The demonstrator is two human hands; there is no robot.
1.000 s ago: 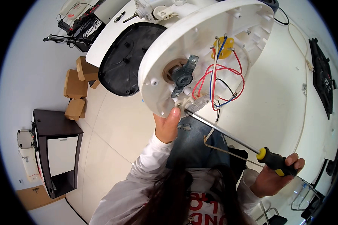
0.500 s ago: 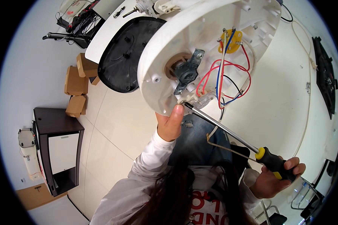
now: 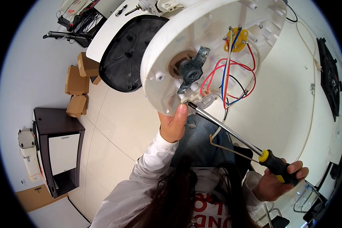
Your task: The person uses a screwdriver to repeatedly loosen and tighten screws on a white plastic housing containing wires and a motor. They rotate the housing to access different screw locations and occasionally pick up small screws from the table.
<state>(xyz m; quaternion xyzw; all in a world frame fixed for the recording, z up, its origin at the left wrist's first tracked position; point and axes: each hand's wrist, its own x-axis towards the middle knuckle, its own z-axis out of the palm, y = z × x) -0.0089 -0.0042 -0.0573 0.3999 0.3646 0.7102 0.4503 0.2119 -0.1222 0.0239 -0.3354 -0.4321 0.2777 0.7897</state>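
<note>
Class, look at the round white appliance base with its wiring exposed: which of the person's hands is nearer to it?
Left. The left hand grips the rim of the white base. The right hand is lower down, away from it, holding the screwdriver by its handle.

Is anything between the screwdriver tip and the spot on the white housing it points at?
Nothing visible. The screwdriver tip already meets the white housing rim, right beside the left hand thumb; the wires sit farther in.

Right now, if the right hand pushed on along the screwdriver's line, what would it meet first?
The right hand drives the screwdriver tip into the white round housing rim, beside the left hand thumb; depth there is unclear.
</note>
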